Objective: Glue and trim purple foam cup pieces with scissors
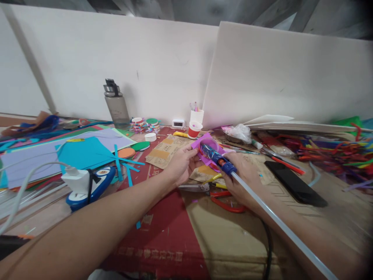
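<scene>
My left hand (181,165) is closed on a small pink cup (210,146) with a piece of purple paper around it, held just above the table. My right hand (244,175) grips a blue hot glue gun (217,157) whose nozzle points into the pink cup. A long clear glue stick (279,225) juts out of the gun's back toward me, over my right forearm. Both hands work over flattened cardboard (233,233).
Red-handled scissors (224,202) lie under my right hand. A black phone (294,186) lies to the right, a heap of coloured pipe cleaners (329,151) beyond. Coloured paper sheets (78,153), a white plug on a blue device (87,182), a water bottle (116,103) and paper cups (195,126) stand left and behind.
</scene>
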`<control>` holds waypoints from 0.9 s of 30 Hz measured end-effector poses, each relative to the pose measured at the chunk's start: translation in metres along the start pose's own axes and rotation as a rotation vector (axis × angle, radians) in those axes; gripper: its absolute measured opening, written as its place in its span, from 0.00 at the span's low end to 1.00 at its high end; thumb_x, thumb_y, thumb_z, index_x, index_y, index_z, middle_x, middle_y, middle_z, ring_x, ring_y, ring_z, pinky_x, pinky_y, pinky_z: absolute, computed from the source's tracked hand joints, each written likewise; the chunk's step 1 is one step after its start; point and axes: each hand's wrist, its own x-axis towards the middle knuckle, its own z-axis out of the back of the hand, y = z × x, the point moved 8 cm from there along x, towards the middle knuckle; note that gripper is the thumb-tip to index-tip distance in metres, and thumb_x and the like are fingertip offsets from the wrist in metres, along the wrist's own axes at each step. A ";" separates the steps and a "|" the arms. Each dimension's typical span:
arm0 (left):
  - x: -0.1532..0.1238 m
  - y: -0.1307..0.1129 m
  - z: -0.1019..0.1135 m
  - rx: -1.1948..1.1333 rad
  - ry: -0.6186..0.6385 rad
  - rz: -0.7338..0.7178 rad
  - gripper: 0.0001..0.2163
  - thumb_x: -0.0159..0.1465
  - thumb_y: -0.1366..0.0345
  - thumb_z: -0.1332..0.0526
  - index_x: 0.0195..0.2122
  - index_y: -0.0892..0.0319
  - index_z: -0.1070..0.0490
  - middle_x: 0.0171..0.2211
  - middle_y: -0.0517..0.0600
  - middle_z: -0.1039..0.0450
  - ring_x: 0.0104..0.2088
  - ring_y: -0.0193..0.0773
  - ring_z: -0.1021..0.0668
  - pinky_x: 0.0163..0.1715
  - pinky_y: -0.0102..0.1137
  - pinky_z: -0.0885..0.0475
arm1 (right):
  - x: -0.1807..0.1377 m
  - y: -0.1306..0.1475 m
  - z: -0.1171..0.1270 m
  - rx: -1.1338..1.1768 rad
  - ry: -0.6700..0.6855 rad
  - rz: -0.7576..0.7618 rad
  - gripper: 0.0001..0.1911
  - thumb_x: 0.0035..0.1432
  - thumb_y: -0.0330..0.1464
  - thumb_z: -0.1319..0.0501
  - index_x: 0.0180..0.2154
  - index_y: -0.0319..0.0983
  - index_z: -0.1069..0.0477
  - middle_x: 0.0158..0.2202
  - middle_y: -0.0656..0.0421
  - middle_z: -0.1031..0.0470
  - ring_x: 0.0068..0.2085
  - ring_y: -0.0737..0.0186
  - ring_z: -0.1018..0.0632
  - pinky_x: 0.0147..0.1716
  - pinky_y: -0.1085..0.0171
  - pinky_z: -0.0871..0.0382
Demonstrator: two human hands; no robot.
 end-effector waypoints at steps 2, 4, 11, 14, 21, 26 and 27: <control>0.000 -0.002 -0.001 -0.003 0.011 -0.014 0.08 0.64 0.76 0.43 0.38 0.64 0.24 0.31 0.53 0.20 0.28 0.35 0.19 0.33 0.29 0.23 | 0.000 0.002 -0.001 0.028 0.008 0.016 0.07 0.59 0.27 0.45 0.40 0.42 0.35 0.34 0.55 0.25 0.36 0.54 0.24 0.33 0.61 0.33; 0.000 -0.003 -0.001 -0.008 0.014 -0.028 0.08 0.63 0.76 0.42 0.38 0.64 0.24 0.32 0.53 0.20 0.29 0.35 0.19 0.33 0.29 0.23 | 0.000 0.002 -0.001 0.037 0.014 0.014 0.07 0.58 0.26 0.45 0.39 0.42 0.36 0.34 0.55 0.25 0.35 0.54 0.25 0.32 0.61 0.33; -0.001 -0.001 0.000 -0.002 -0.007 -0.024 0.07 0.63 0.76 0.41 0.39 0.64 0.24 0.32 0.53 0.20 0.29 0.35 0.19 0.35 0.30 0.22 | 0.000 0.000 0.001 -0.009 -0.003 -0.008 0.07 0.59 0.26 0.44 0.39 0.42 0.35 0.33 0.55 0.25 0.34 0.54 0.25 0.31 0.61 0.34; -0.001 0.001 0.000 -0.025 -0.004 -0.021 0.07 0.62 0.75 0.38 0.40 0.64 0.25 0.33 0.53 0.19 0.30 0.35 0.18 0.39 0.32 0.21 | 0.000 -0.003 0.002 -0.053 -0.022 -0.042 0.06 0.59 0.27 0.45 0.39 0.42 0.35 0.33 0.55 0.25 0.33 0.54 0.25 0.31 0.61 0.33; -0.001 0.001 0.003 -0.030 -0.011 -0.044 0.09 0.60 0.74 0.35 0.41 0.62 0.27 0.34 0.50 0.20 0.31 0.34 0.19 0.38 0.31 0.21 | 0.002 -0.004 0.008 -0.057 -0.069 -0.056 0.07 0.60 0.27 0.44 0.41 0.42 0.36 0.36 0.54 0.24 0.36 0.53 0.23 0.33 0.60 0.31; -0.001 0.000 0.004 -0.015 0.008 -0.041 0.14 0.53 0.80 0.38 0.40 0.62 0.28 0.32 0.49 0.22 0.30 0.34 0.20 0.39 0.34 0.20 | 0.001 -0.003 0.005 -0.068 -0.035 -0.031 0.06 0.60 0.27 0.44 0.39 0.42 0.36 0.34 0.54 0.24 0.35 0.54 0.24 0.32 0.61 0.32; -0.001 0.000 0.004 -0.013 0.021 -0.035 0.15 0.51 0.81 0.40 0.40 0.62 0.28 0.31 0.49 0.22 0.30 0.35 0.19 0.39 0.35 0.21 | 0.000 -0.003 0.004 -0.067 -0.017 -0.022 0.05 0.60 0.27 0.44 0.39 0.42 0.36 0.33 0.54 0.25 0.34 0.54 0.24 0.31 0.61 0.33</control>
